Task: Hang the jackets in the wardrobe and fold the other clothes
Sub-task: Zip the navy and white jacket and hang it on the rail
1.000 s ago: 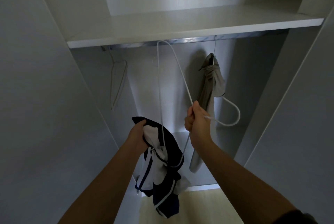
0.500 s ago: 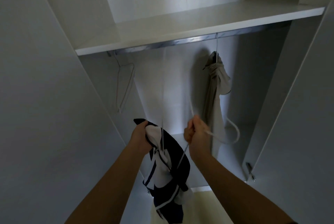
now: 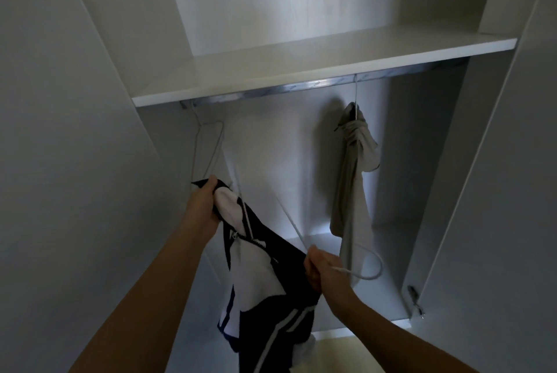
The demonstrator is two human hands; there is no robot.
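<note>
A dark navy and white zip jacket (image 3: 265, 282) hangs in front of the open wardrobe. My left hand (image 3: 203, 207) grips its collar at the top. My right hand (image 3: 319, 267) grips a white wire hanger (image 3: 369, 274), whose hook curls out to the right and whose thin arms run up and left into the jacket. The metal rail (image 3: 301, 87) runs under the shelf. A grey jacket (image 3: 354, 173) hangs on a hanger from the rail at the right.
An empty wire hanger (image 3: 208, 149) hangs at the rail's left end. A white shelf (image 3: 316, 66) sits above the rail. The wardrobe's side panels close in left and right, with a door hinge (image 3: 416, 303) low on the right.
My right hand has pulled the white hanger down off the rail and lower, toward the jacket. The view has tilted, so the shelf and rail sit lower in frame.
</note>
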